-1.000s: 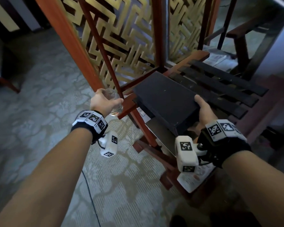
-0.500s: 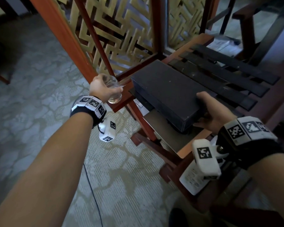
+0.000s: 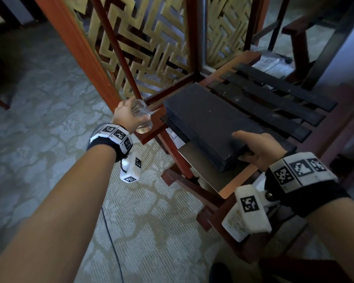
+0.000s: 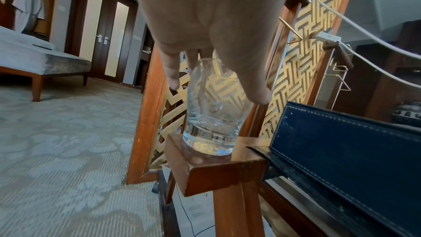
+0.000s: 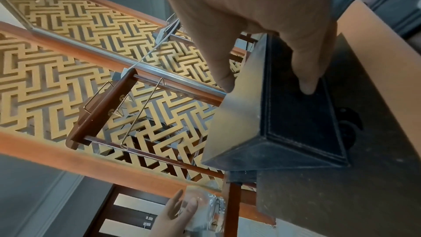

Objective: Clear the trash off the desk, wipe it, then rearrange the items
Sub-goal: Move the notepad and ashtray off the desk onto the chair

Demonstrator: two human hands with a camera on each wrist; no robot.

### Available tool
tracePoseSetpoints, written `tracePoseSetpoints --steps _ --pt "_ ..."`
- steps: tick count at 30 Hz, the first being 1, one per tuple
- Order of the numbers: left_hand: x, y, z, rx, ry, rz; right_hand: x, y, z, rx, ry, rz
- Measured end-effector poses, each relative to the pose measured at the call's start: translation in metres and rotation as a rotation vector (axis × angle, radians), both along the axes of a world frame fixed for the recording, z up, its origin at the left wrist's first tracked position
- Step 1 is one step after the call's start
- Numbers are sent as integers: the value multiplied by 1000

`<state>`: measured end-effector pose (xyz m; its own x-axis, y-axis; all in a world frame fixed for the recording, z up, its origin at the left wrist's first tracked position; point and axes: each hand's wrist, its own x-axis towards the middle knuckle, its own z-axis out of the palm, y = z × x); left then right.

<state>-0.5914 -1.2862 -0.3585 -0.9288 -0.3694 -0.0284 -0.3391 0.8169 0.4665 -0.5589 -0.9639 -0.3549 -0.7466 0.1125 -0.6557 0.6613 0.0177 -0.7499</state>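
The left hand (image 3: 127, 117) wraps its fingers round a clear glass (image 4: 210, 113) whose base rests on the near-left corner of the wooden rack (image 4: 218, 170), partly over the edge. The right hand (image 3: 258, 150) pinches the near end of the dark stitched box (image 3: 211, 123), thumb on top, fingers seemingly beneath. Letting go risks tipping the glass onto the carpet (image 3: 49, 119); the shifting box could nudge it.

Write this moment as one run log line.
left hand: grips glass on wooden corner | right hand: grips black box end
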Motion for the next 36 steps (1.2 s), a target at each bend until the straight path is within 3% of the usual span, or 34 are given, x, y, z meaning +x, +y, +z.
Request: tracePoseSetpoints --steps 7,16,21,27,32,36 --pt "13 7 24 -58 73 -53 4 0 8 34 -23 80" --pt "44 40 91 -175 128 -183 12 6 44 212 26 115" --pt "78 73 141 -183 200 -285 34 5 87 290 139 182" --pt "128 112 213 -153 257 -365 83 11 152 187 159 272" --pt "165 138 252 -52 290 -400 122 20 204 374 442 428" --pt "187 161 273 -33 282 -470 142 34 233 457 509 536"
